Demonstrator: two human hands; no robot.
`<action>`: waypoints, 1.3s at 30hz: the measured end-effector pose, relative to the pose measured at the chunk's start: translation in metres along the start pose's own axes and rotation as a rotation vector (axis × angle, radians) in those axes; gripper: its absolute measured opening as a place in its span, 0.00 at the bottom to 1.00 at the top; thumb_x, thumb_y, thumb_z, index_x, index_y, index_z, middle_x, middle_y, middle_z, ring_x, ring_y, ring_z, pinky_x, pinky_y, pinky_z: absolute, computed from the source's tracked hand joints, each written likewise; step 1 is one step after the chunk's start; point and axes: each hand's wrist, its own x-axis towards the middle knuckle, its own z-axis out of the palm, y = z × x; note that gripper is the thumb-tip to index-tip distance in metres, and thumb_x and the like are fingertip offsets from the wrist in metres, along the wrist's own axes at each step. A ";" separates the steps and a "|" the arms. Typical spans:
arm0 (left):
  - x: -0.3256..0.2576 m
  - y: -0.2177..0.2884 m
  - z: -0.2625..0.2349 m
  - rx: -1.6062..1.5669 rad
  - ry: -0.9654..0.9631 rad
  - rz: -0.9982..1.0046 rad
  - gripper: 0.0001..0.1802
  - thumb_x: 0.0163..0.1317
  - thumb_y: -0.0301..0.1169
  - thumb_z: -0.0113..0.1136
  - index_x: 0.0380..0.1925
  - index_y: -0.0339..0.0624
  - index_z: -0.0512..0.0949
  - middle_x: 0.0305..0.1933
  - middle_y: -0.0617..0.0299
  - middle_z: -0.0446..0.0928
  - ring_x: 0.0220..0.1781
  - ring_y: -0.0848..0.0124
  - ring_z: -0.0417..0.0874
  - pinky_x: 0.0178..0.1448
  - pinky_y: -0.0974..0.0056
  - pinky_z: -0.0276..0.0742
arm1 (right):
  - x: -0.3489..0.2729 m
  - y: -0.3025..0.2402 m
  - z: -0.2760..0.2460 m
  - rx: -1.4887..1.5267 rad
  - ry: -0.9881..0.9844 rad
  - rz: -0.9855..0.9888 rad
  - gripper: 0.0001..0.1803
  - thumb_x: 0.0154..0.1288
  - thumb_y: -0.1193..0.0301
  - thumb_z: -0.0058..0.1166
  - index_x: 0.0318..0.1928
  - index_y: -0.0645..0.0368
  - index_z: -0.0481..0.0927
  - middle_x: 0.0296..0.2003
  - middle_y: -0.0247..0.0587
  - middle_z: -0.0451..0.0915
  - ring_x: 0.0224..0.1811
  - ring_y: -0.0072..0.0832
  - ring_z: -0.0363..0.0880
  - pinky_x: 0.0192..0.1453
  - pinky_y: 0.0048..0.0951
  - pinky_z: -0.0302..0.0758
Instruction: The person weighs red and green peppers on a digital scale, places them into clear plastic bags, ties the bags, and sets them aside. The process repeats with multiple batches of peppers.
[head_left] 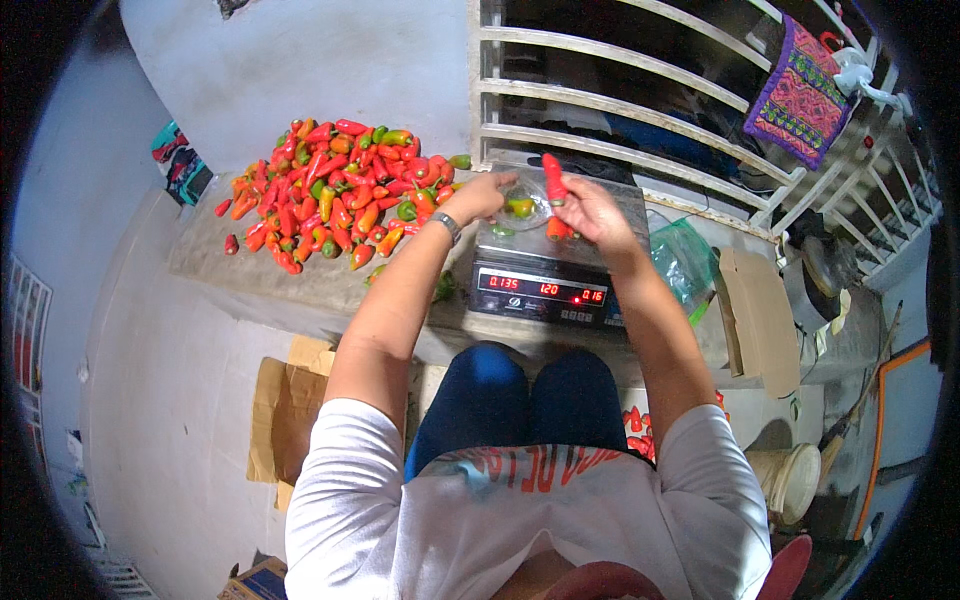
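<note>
My right hand (595, 212) grips a red pepper (553, 178), its tip pointing up and away, above the scale. My left hand (482, 198) has its fingers closed at the rim of a clear plastic bag (535, 190); its fingertips are partly hard to make out. Inside the bag lies a yellow-green pepper (519, 207), with some red ones lower down by my right hand. The bag rests on a dark digital scale (545, 262) with a lit red display. To the left, a large heap of red, orange and green peppers (340, 190) spreads over the concrete ledge (215, 258).
White metal bars (620, 85) rise behind the scale. Right of it lie a green plastic bag (685, 262) and a cardboard piece (760, 320). An open cardboard box (280, 425) stands on the floor at left. More red peppers (640, 425) show beside my right leg, near a pale bucket (795, 480).
</note>
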 end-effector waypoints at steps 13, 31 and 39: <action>0.002 -0.024 -0.002 -0.008 0.055 0.173 0.33 0.44 0.22 0.51 0.56 0.44 0.67 0.42 0.54 0.78 0.34 0.71 0.79 0.33 0.68 0.74 | 0.012 0.044 0.072 -0.075 0.199 -0.022 0.29 0.50 0.83 0.52 0.51 0.52 0.55 0.40 0.42 0.69 0.41 0.39 0.75 0.38 0.40 0.77; -0.005 0.008 -0.004 0.061 0.162 0.162 0.35 0.41 0.16 0.42 0.57 0.45 0.66 0.40 0.49 0.78 0.26 0.67 0.80 0.28 0.64 0.78 | -0.032 -0.047 -0.011 -1.774 0.512 0.194 0.28 0.46 0.63 0.60 0.50 0.58 0.73 0.45 0.50 0.76 0.48 0.40 0.75 0.50 0.34 0.71; 0.025 -0.013 -0.002 0.092 0.258 0.375 0.36 0.42 0.17 0.42 0.58 0.46 0.65 0.40 0.52 0.78 0.26 0.70 0.79 0.29 0.68 0.73 | -0.030 -0.042 -0.034 -1.086 0.488 -0.128 0.28 0.47 0.70 0.56 0.52 0.60 0.69 0.38 0.46 0.77 0.37 0.30 0.78 0.36 0.27 0.75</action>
